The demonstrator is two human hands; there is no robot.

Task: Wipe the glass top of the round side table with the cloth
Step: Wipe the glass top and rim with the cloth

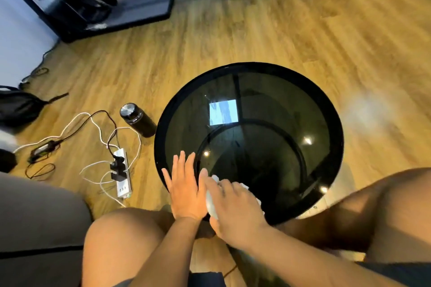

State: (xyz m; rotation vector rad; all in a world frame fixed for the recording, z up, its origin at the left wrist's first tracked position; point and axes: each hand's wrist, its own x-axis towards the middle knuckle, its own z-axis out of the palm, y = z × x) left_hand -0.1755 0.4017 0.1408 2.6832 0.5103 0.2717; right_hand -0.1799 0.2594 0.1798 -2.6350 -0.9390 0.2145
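The left hand (186, 191) lies flat, fingers straight, on the near-left edge of the glass top (268, 100), touching the right hand (235, 209), which grips the white cloth (211, 205) there.

Viewpoint: one wide-angle view is taken from the wearer's head, above the near edge of the round, black-rimmed, dark glass side table (249, 66).
Direction: forward and steeply downward onto the table.
Nearness: close; the table is centred, with bare knees (121, 235) flanking its near edge.
Far field: light wooden plank floor (233, 37) beyond the table is blurred.
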